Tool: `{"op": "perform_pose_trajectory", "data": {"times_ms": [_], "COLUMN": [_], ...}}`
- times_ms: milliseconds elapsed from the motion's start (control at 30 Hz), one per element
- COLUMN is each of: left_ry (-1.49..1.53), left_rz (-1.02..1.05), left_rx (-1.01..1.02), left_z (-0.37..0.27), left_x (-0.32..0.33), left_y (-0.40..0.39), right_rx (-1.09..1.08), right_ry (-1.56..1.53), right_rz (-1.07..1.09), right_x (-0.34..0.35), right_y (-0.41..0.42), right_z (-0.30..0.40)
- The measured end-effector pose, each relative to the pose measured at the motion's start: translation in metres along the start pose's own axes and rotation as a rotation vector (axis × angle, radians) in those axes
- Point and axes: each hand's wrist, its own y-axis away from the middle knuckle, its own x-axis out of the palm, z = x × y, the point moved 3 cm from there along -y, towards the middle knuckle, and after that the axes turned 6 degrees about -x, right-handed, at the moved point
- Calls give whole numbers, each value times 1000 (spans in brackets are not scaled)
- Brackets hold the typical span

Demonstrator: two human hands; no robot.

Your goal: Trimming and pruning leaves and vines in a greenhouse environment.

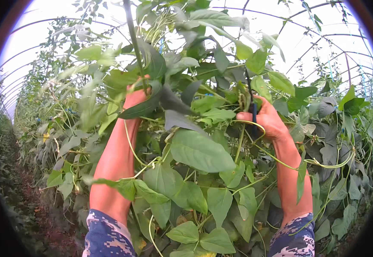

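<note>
My left hand (138, 96) is raised among the leaves of a climbing bean plant (202, 151), fingers curled around a thick green stem (134, 41) that rises to the top of the view. Leaves cover part of this hand. My right hand (267, 119) reaches into the foliage at about the same height, its thumb pointing left. A slender dark blue and black thing (254, 114) stands upright between thumb and palm; whether it is a tool or a cord is unclear. Leaves hide the fingertips. A thin yellow-green pod or stem (254, 123) curves below the thumb.
Dense vines surround both forearms. Long thin bean pods (334, 166) hang at the right. Behind rise the curved hoops (302, 22) of a plastic-covered greenhouse. A reddish soil path (41, 205) runs along the left, with another plant row (0, 154) beyond it.
</note>
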Motion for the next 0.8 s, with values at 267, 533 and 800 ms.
{"op": "perform_pose_trajectory", "data": {"times_ms": [267,533,800], "left_ry": [460,429,680], "left_rz": [45,23,10], "left_rx": [-394,-331,-378], "left_z": [-82,-117,-123], "left_x": [36,34,30], "left_y": [11,21,23], "right_rx": [212,233,454], "right_ry": [171,850,1091], "right_rz": [25,254,585], "right_x": [-18,2,77], "right_y": [60,16,-87], "right_z": [85,197,155]}}
